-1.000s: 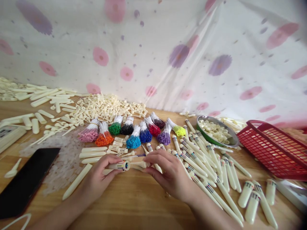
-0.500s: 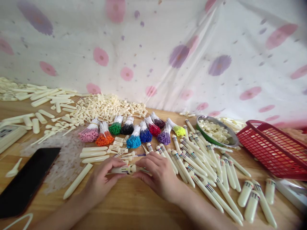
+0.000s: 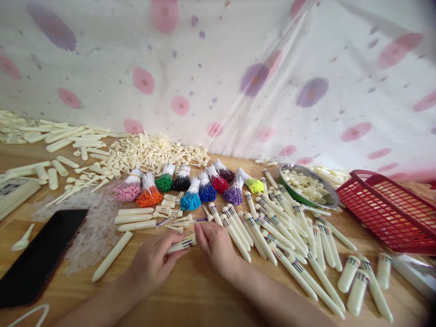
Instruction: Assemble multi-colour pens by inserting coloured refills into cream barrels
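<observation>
My left hand (image 3: pixel 153 256) is closed around a short cream multicolour pen barrel (image 3: pixel 180 244) with coloured sliders in its slots. The barrel tilts up to the right. At its upper end my right hand (image 3: pixel 218 247) is closed in a pinch; whatever lies between those fingertips is hidden. Just beyond the hands are several cream slotted pen parts (image 3: pixel 168 211) and cream pen tubes (image 3: pixel 136 218). Bundles of refills with coloured ends, among them a light blue bundle (image 3: pixel 190 195), stand behind these. Many cream multicolour pens (image 3: pixel 259 236) lie right of my right hand.
A dark phone (image 3: pixel 41 259) lies at left, beside clear small plastic pieces (image 3: pixel 85 240). Cream parts are heaped (image 3: pixel 153 152) at the back. A metal bowl (image 3: pixel 332 197) of parts and a red basket (image 3: pixel 388 213) stand at right, before a flowered curtain (image 3: pixel 218 68).
The barrel in my left hand has turned from nearly level to tilted up rightward. My right fingers have curled in closer and shifted slightly, uncovering more of the pens behind them.
</observation>
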Demonstrator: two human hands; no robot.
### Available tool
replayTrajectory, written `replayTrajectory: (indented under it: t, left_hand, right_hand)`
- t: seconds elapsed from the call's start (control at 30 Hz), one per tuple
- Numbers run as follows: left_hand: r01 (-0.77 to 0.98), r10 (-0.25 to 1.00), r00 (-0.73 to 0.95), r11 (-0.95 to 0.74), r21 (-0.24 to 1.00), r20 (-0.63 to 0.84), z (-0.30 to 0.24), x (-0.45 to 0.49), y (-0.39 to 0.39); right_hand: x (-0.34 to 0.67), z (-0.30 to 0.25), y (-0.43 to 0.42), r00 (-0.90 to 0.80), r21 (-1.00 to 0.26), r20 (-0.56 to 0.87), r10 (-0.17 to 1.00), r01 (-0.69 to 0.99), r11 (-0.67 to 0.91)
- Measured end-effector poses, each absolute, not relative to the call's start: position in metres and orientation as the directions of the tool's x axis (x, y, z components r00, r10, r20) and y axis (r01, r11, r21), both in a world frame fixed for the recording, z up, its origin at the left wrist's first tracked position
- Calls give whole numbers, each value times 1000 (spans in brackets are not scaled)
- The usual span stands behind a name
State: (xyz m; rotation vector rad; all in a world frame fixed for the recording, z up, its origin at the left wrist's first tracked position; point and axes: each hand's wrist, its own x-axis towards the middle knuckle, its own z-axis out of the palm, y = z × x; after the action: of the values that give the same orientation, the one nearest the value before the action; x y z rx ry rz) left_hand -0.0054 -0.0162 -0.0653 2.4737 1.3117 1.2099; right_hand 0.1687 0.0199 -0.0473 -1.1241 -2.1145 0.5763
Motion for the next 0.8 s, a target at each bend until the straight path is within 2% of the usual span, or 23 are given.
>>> replayTrajectory:
  t: [0.1, 0.17, 0.23, 0.27, 0.33, 0.43, 0.5, 0.57, 0.63, 0.7, 0.8]
  left_hand:
    - [713, 687, 345, -635, 298, 640, -67, -2, -16]
    - [756, 670, 357, -617, 220, 651, -68, 0, -16]
    - [774, 683, 349, -597, 214, 642, -66, 3, -14]
    - [769, 706, 329, -586, 256, 627, -64, 5, -13]
    - [723, 802, 276, -536, 435, 530, -58, 5, -10]
    - [655, 960, 189, -279, 703, 205, -48, 0, -7]
    - [670, 978, 202, -97, 736, -55, -44, -6, -6]
    - [664, 966, 216, -41, 747, -139, -43, -10, -7]
    - [646, 976, 204, -72, 760, -80, -45, -11, -7]
    - [638, 983, 180, -150, 755, 43, -47, -10, -7]
    - [671, 944, 192, -325, 667, 268, -52, -6, -6]
  right_hand:
    - [165, -53, 20, -362, -803, 161, 918, 493, 335]
    - [163, -58, 23, -338, -859, 81, 938, 454, 238]
    - [163, -61, 29, -333, -882, 46, 942, 428, 195]
    - [164, -62, 32, -333, -888, 42, 942, 421, 188]
    - [167, -62, 39, -320, -895, 46, 946, 407, 181]
    - [176, -57, 46, -279, -894, 85, 957, 403, 197]
    - [181, -54, 49, -249, -892, 105, 963, 405, 202]
    - [185, -52, 51, -226, -896, 108, 968, 400, 194]
    - [186, -54, 53, -218, -906, 85, 972, 390, 166]
    - [185, -56, 55, -228, -921, 35, 973, 371, 120]
    - [182, -56, 55, -270, -941, -51, 962, 335, 45]
